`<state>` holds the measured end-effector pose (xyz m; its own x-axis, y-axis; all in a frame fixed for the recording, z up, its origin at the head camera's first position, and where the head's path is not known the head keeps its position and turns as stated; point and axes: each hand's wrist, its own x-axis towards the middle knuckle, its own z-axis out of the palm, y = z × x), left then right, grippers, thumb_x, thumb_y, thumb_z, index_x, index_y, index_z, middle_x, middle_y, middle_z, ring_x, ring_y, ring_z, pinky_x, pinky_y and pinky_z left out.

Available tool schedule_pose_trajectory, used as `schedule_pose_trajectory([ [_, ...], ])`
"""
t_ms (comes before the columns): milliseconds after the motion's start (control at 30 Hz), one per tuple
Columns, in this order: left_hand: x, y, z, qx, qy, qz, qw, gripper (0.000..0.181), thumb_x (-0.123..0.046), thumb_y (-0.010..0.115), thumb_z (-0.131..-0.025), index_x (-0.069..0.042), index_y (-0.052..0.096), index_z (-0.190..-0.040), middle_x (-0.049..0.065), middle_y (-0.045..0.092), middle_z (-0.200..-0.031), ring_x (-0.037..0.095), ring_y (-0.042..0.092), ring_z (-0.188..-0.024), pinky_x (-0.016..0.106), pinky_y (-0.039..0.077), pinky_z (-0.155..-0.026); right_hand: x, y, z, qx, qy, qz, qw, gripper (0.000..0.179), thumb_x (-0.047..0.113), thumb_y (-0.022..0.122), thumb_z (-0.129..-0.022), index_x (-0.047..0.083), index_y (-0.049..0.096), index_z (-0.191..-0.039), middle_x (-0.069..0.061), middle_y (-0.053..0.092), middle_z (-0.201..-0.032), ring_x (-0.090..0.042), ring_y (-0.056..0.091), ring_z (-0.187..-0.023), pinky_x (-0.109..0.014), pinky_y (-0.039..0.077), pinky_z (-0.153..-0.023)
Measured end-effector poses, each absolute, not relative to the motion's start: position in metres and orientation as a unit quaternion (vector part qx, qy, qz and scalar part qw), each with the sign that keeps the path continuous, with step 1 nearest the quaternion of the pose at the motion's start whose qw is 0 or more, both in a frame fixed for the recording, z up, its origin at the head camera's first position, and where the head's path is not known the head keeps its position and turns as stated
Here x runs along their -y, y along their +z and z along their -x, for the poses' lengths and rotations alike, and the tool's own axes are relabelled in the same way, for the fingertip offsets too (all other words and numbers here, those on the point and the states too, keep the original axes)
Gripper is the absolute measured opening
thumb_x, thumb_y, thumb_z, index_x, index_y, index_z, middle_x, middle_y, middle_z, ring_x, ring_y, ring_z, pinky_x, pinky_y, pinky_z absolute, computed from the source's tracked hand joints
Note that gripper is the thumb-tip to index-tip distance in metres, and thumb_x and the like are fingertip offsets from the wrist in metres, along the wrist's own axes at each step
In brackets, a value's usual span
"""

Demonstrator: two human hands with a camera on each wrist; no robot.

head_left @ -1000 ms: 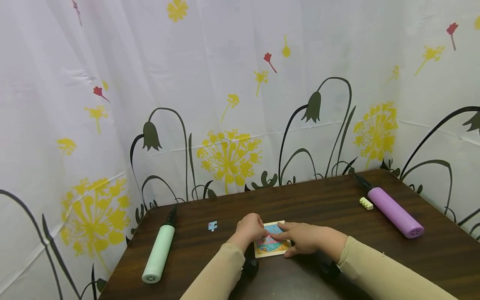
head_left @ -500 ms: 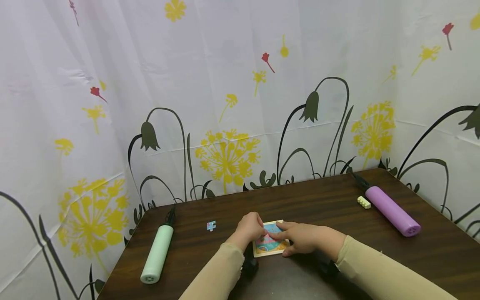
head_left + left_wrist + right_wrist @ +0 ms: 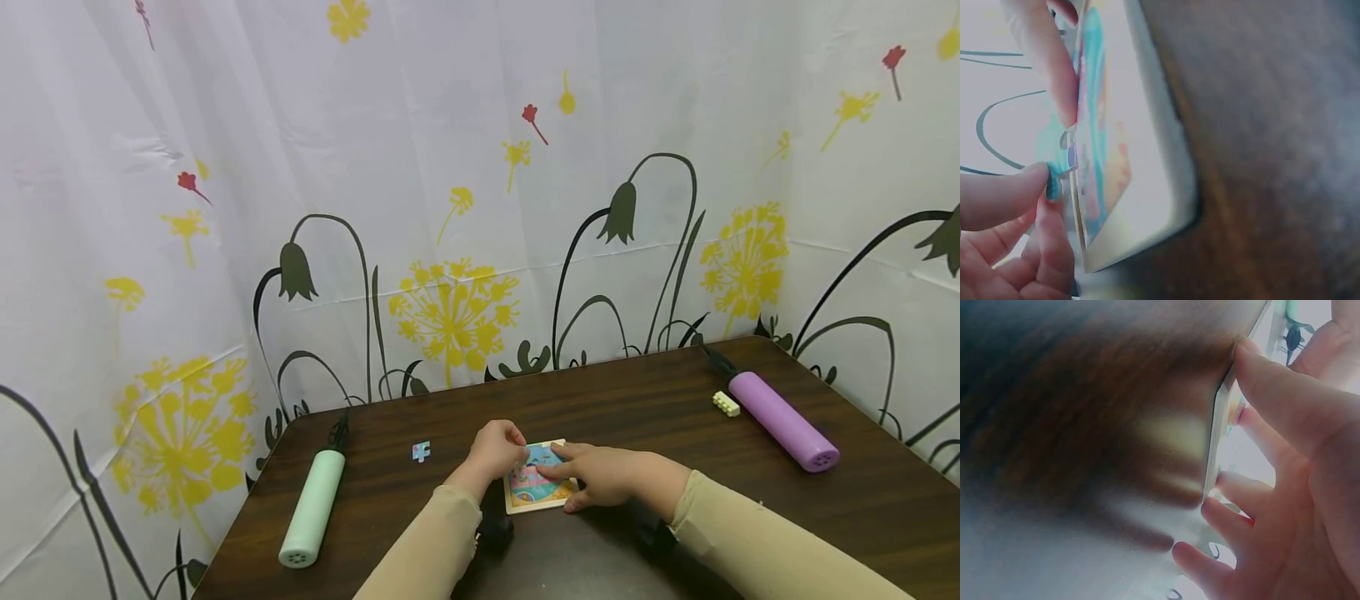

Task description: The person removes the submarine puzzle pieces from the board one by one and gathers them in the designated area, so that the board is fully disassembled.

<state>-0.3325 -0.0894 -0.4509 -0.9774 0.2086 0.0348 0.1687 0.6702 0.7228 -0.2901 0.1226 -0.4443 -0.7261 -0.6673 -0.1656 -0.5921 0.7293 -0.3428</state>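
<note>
A small jigsaw puzzle in a pale wooden frame (image 3: 537, 507) lies on the dark table, its picture blue, pink and orange. My left hand (image 3: 495, 451) is over its left side. In the left wrist view, its thumb and finger pinch a teal puzzle piece (image 3: 1054, 184), held at an angle close to the puzzle's edge. My right hand (image 3: 606, 476) rests on the puzzle's right side with fingers spread. Its index fingertip touches the pink area, and in the right wrist view the thumb (image 3: 1272, 387) lies along the frame's edge.
One loose blue puzzle piece (image 3: 422, 452) lies left of the hands. A mint green hand pump (image 3: 315, 508) stands out at the left, a purple one (image 3: 783, 421) at the right. Beside the purple pump sits a pale yellow toy brick (image 3: 726, 404). A flowered curtain (image 3: 480, 208) hangs behind the table.
My left hand has lifted slightly away from the pink part of the puzzle, uncovering more of it. The right hand stays in place, and the view has shifted a little.
</note>
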Motion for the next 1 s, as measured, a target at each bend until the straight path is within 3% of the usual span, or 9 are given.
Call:
schedule_pose_trajectory([
  [167,0.100,-0.445,0.338,-0.898,0.428,-0.102,0.023,0.011,-0.002,0.075,-0.083,-0.002,0.065,-0.079,0.003,0.055,-0.068,0.016,0.050,-0.061,0.028,0.043,-0.052,-0.122,-0.446,0.292,-0.920,-0.133,0.340,0.141,0.065,0.045,0.067,-0.091,0.034,0.042,-0.150,-0.008,0.026,-0.160,-0.032,0.024,-0.144,-0.051,0.032,-0.108],
  [467,0.156,-0.435,0.359,-0.915,0.402,-0.032,-0.015,0.008,-0.003,0.073,-0.085,-0.002,0.066,-0.080,0.005,0.059,-0.078,0.021,0.051,-0.071,0.034,0.044,-0.061,-0.122,-0.445,0.290,-0.920,-0.142,0.336,0.145,0.065,0.043,0.069,-0.090,0.032,0.043,-0.150,-0.009,0.026,-0.160,-0.033,0.022,-0.145,-0.051,0.030,-0.109],
  [767,0.191,-0.443,0.370,-0.930,0.364,0.028,0.030,0.005,-0.002,0.067,-0.086,-0.001,0.068,-0.081,0.009,0.060,-0.084,0.024,0.051,-0.075,0.034,0.043,-0.064,-0.123,-0.442,0.286,-0.920,-0.151,0.329,0.152,0.065,0.042,0.069,-0.090,0.032,0.043,-0.150,-0.008,0.025,-0.160,-0.035,0.021,-0.145,-0.053,0.029,-0.109],
  [1000,0.195,-0.445,0.373,-0.948,0.312,0.045,0.032,0.010,-0.006,0.065,-0.087,-0.004,0.068,-0.078,0.007,0.061,-0.084,0.025,0.053,-0.075,0.040,0.045,-0.069,-0.123,-0.445,0.289,-0.921,-0.145,0.331,0.144,0.066,0.043,0.069,-0.090,0.035,0.042,-0.150,-0.008,0.025,-0.160,-0.035,0.021,-0.145,-0.054,0.029,-0.109],
])
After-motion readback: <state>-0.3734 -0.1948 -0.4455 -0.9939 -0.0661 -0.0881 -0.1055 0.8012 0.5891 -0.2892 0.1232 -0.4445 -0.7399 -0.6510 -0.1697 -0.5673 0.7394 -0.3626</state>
